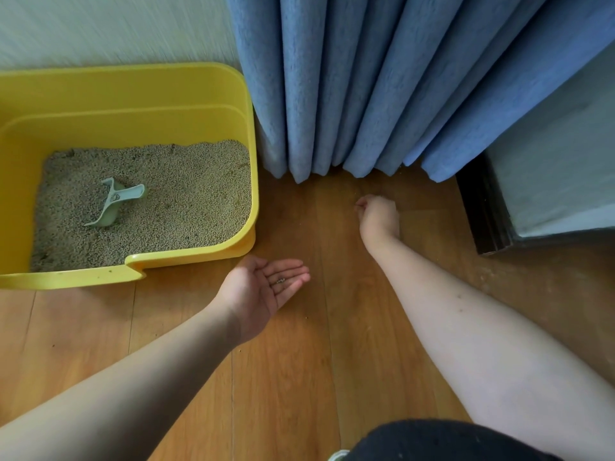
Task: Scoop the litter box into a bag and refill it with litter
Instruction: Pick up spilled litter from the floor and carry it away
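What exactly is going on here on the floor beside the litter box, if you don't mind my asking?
A person is picking up stray litter pellets from the wooden floor. The left hand is held palm up next to the yellow litter box, cradling a few pellets. The right hand reaches toward the blue curtain with fingertips pinched together low over the floor; what they pinch is too small to tell. A pale scoop lies in the litter, untouched. No bag is in view.
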Motion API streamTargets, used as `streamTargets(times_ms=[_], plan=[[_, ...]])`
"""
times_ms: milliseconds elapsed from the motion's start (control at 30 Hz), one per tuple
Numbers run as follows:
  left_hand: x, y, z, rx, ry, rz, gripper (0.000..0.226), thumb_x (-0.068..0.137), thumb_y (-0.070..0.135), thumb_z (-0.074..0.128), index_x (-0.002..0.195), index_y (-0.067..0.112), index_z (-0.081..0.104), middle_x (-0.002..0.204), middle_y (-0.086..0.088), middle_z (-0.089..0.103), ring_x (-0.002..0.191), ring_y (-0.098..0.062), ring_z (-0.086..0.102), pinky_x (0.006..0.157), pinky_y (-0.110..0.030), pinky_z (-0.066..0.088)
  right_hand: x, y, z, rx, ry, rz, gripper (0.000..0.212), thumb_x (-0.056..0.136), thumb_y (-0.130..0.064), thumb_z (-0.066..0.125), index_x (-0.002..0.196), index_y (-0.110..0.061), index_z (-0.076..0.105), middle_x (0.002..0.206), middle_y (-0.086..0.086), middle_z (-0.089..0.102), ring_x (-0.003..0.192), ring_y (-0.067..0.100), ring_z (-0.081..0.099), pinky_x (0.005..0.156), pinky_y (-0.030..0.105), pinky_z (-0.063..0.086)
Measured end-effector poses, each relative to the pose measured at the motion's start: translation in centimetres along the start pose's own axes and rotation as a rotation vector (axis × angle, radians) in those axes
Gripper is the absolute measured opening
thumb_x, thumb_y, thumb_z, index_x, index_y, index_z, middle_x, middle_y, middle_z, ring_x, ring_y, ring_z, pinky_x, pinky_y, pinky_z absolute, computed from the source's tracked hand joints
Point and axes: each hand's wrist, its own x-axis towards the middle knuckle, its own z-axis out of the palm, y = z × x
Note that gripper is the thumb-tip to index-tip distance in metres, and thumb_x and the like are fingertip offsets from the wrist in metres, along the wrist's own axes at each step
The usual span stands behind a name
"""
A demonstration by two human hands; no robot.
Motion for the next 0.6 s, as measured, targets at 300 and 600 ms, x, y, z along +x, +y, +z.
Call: streamTargets(times_ms=[300, 600], plan=[[0.5, -0.1, -1.3, 0.009, 0.019, -0.016, 0.051, 0.099, 0.02, 0.022, 0.105, -0.01, 0.063, 0.105, -0.027, 0.07, 0.094, -0.031, 0.071, 0.084, -0.031, 0.058, -1.5, -0.7, -1.2, 0.169, -0.061, 0.094, 0.018, 0.098, -0.017, 0.05, 0.105, -0.015, 0.066, 0.108, 0.003, 0.063, 0.094, 0.021, 0.061, 0.073, 0.025, 0.046], [1.3, 0.5, -5.9, 0.06, 0.116, -0.031, 0.051, 0.099, 0.019, 0.022, 0.103, -0.012, 0.061, 0.103, -0.028, 0.068, 0.1, -0.035, 0.065, 0.084, -0.034, 0.051, -11.8, -0.8, -2.2, 1.071, -0.459, 0.265, 0.01, 0.09, -0.003, 0.061, 0.098, -0.006, 0.064, 0.096, 0.008, 0.07, 0.091, 0.016, 0.068, 0.086, 0.027, 0.055]])
